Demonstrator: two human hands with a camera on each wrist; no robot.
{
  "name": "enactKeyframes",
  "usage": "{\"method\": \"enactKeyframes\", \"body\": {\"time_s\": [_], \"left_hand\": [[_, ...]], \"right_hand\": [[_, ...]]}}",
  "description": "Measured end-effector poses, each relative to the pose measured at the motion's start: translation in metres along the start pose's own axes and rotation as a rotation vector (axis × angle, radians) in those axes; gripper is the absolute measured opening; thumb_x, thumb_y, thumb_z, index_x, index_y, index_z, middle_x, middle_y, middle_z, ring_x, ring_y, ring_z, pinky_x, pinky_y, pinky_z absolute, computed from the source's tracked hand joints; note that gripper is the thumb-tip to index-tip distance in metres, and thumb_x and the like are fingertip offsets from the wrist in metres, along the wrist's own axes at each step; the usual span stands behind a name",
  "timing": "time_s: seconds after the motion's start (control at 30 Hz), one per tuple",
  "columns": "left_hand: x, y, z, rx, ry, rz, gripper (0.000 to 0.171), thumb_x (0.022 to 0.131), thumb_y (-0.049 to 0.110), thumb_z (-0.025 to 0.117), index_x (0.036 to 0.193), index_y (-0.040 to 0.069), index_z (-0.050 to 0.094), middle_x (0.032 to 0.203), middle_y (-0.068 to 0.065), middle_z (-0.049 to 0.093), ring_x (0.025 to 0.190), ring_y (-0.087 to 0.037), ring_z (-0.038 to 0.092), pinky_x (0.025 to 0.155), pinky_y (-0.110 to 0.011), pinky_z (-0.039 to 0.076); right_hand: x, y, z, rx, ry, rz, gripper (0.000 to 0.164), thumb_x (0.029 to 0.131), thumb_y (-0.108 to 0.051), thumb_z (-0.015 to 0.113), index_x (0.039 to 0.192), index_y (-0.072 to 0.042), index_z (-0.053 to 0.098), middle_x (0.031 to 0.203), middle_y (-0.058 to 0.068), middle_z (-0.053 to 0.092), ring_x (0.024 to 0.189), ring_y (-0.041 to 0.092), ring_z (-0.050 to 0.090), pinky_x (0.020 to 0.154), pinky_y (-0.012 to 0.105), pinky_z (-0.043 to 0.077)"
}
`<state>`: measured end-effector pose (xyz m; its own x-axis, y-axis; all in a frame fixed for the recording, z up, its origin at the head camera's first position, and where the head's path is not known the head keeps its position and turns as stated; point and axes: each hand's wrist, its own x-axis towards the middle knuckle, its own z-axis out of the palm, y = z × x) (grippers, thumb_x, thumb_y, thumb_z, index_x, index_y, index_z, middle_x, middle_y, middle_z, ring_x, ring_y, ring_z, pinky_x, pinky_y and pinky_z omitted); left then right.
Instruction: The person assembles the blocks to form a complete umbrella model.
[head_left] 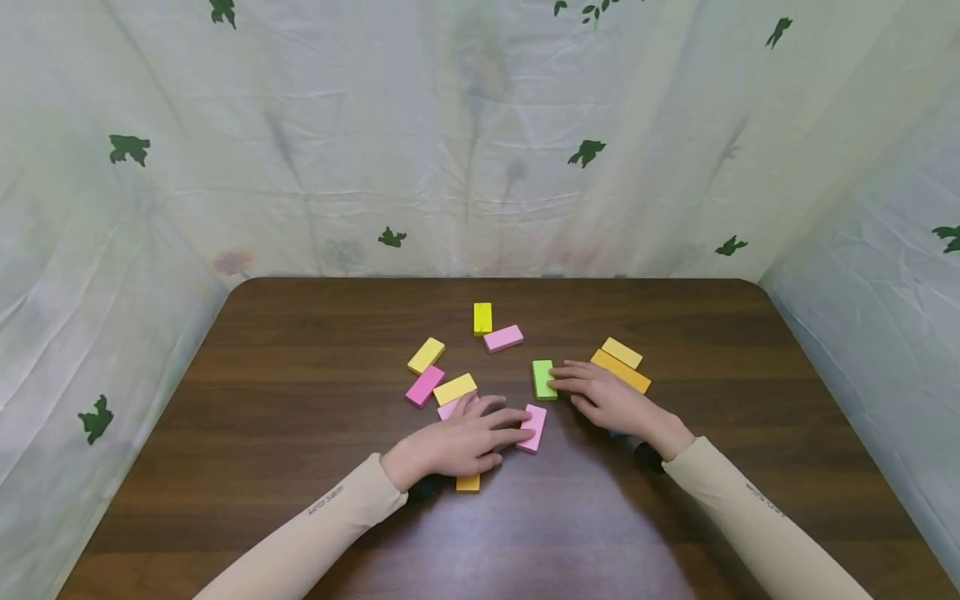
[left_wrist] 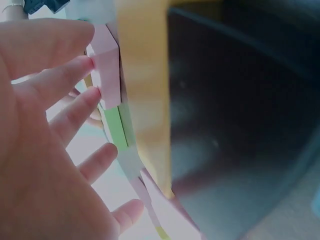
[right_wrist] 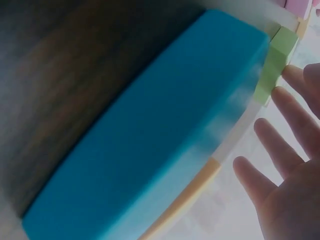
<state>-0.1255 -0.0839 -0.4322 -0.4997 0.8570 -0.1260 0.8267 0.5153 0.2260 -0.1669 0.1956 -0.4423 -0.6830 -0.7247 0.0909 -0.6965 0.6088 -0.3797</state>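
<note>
My left hand [head_left: 467, 440] rests its extended fingertips on a light pink block [head_left: 533, 429] near the table's middle; the left wrist view shows that pink block [left_wrist: 106, 70] under the fingertips. Beneath this hand, another light pink block [head_left: 452, 408] and an orange block [head_left: 468, 483] are partly hidden. To the right, my right hand [head_left: 617, 398] touches the edge of a green block [head_left: 544, 380] with straight fingertips. In the right wrist view a blue block [right_wrist: 150, 125] lies close under that palm, with the green block [right_wrist: 276, 65] beyond it.
A brown wooden table [head_left: 315, 325] bears the scattered blocks. Toward the back lie a bright yellow block [head_left: 482, 318] and a pink one [head_left: 503, 338]. Yellow [head_left: 426, 355] and magenta [head_left: 425, 387] blocks lie left, an orange one [head_left: 621, 371] right. A patterned curtain [head_left: 322, 167] hangs behind.
</note>
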Motion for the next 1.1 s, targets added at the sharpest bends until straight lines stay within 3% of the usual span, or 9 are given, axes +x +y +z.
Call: {"method": "enactKeyframes", "body": {"time_s": [0.33,0.57,0.77,1.1], "left_hand": [[0.01,0.008,-0.001,0.046,-0.012,-0.019,0.054,0.096,0.034,0.056,0.146,0.023,0.042,0.15,-0.002,0.032,0.135,-0.032,0.027,0.102,-0.059,0.025],[0.016,0.009,0.002,0.048,-0.04,-0.068,0.06,0.095,0.038,0.056,0.15,0.028,0.034,0.154,-0.001,0.024,0.137,-0.028,0.023,0.105,-0.06,0.021],[0.014,0.011,0.006,0.046,-0.028,-0.092,0.063,0.094,0.044,0.056,0.15,0.029,0.032,0.156,-0.001,0.02,0.138,-0.029,0.021,0.104,-0.061,0.022],[0.011,0.013,0.005,0.03,-0.019,-0.085,0.064,0.093,0.047,0.056,0.15,0.029,0.034,0.154,-0.003,0.024,0.137,-0.029,0.022,0.104,-0.061,0.021]], "right_hand": [[0.003,-0.001,0.003,-0.008,-0.013,0.015,0.039,0.092,-0.004,0.059,0.131,-0.007,0.06,0.137,0.012,0.052,0.13,0.032,0.041,0.104,0.049,0.033],[0.003,0.0,0.003,0.006,-0.013,0.001,0.039,0.092,-0.003,0.057,0.13,-0.006,0.06,0.137,0.012,0.052,0.131,0.033,0.04,0.105,0.05,0.032],[0.003,-0.002,0.004,0.016,-0.016,-0.01,0.039,0.092,-0.003,0.057,0.13,-0.006,0.06,0.137,0.012,0.051,0.131,0.033,0.04,0.105,0.05,0.032],[0.004,-0.002,0.006,0.031,-0.031,-0.007,0.039,0.092,-0.004,0.057,0.131,-0.008,0.06,0.138,0.009,0.051,0.132,0.03,0.04,0.105,0.048,0.033]]}}
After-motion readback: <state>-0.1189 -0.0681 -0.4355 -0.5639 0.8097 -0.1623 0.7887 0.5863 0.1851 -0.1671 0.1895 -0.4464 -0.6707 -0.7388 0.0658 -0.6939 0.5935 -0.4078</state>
